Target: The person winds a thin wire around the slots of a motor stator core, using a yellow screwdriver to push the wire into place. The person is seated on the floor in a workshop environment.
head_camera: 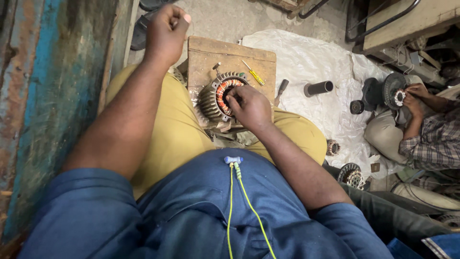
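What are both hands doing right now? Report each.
Left hand: raised, closed in a fist; what it grips cannot be told.
Right hand: fingers curled, pressing on the copper windings of the motor stator.

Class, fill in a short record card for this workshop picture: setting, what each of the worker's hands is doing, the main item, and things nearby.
Setting: floor workshop, white sheet spread out
Left hand: raised, closed in a fist
Right hand: fingertips on the windings of the finned motor stator
Support: wooden block
Nearby: yellow-handled screwdriver, dark tube
Other person's hands: on another stator
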